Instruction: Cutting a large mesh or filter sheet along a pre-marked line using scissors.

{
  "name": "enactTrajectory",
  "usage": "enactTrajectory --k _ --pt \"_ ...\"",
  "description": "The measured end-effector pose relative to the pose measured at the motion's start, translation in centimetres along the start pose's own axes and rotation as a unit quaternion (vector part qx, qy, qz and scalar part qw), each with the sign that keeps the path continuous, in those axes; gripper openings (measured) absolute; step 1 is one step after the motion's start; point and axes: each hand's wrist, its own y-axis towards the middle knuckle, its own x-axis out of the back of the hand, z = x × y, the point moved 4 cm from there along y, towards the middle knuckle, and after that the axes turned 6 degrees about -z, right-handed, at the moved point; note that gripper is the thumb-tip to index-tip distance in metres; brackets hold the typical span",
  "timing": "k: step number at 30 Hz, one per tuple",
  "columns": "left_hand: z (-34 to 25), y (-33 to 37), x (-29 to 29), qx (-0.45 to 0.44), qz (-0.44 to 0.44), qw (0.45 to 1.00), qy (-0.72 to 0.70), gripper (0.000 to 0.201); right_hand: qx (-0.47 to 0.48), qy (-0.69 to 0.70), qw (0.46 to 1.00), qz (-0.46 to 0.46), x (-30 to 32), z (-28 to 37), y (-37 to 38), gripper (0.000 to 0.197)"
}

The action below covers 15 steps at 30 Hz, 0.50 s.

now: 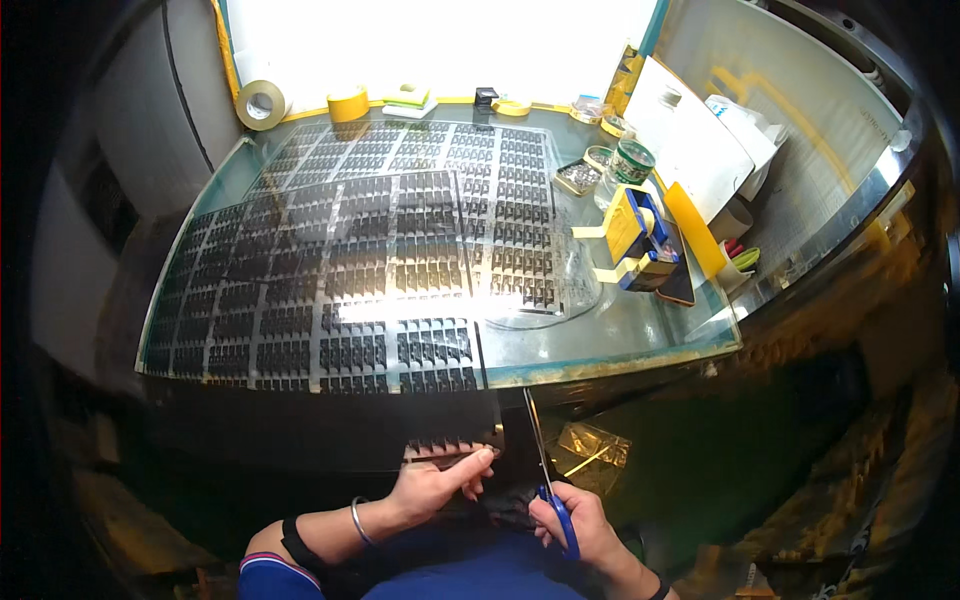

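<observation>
A large see-through film sheet (375,260) printed with rows of small black shapes lies over the glass table and seems to hang past its front edge. My left hand (435,488) is closed, thumb pressed against the fingers, on the lower right corner of this film, where a row of black shapes shows against the light. In my right hand (590,530) is a pair of scissors (562,522) with blue handles. Their long blades point up toward the table edge, just right of the film's edge. Whether the blades are parted is hard to make out.
A second patterned film (520,220) lies beneath on the glass table (640,335). At right stand a blue tape dispenser (640,245), a jar (630,160) and a phone-like slab (680,270). Tape rolls (348,104) line the back. Below hangs a clear bag (595,450).
</observation>
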Motion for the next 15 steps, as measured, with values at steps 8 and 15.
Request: enactTrajectory --k 8,15 --pt "-0.3 0.2 0.9 0.048 -0.087 0.986 -0.136 0.018 -0.123 -0.073 0.980 0.138 1.0 -3.7 0.3 0.031" --pt "-0.5 -0.1 0.8 0.071 -0.084 0.984 -0.143 0.015 -0.106 -0.030 0.973 0.202 1.1 -2.6 0.4 0.020"
